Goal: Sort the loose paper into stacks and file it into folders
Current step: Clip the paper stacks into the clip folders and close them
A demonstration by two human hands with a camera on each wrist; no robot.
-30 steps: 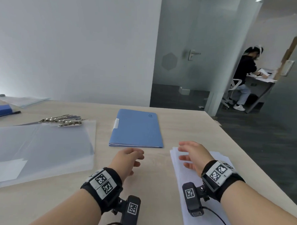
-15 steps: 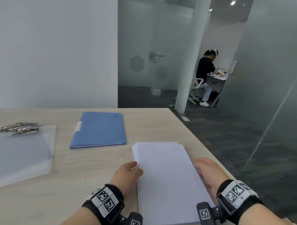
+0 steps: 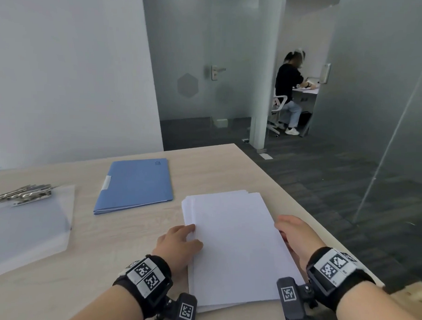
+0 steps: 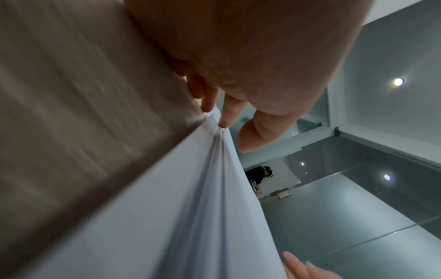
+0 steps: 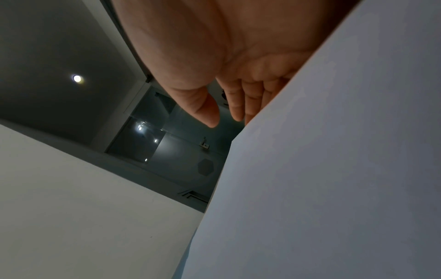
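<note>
A stack of white paper (image 3: 237, 248) lies flat on the wooden table (image 3: 118, 259) at its near right corner, long side running away from the person. The sheets are not squared; the left and far edges are slightly fanned.

The left hand (image 3: 177, 245) rests against the left long edge of the stack. In the left wrist view its fingertips (image 4: 225, 120) press into the fanned sheet edges, with the thumb free above the top sheet. The fingers are only loosely bent and do not close around any sheet.

The right hand (image 3: 296, 236) stands on edge against the right long edge of the stack, close to the table's right edge. In the right wrist view its fingers (image 5: 238, 105) are straight and lie close together, palm facing the paper; the thumb is held apart. The paper hides the fingertips, so contact there cannot be confirmed.

A blue folder (image 3: 136, 184) lies shut beyond the stack, toward the far edge of the table, apart from the paper. Clear plastic sleeves (image 3: 25, 226) lie at the left side of the table, with metal clips (image 3: 22, 195) at their far end.

Beyond the table, behind glass partitions (image 3: 209, 63), a second person (image 3: 289, 90) sits at a desk.
</note>
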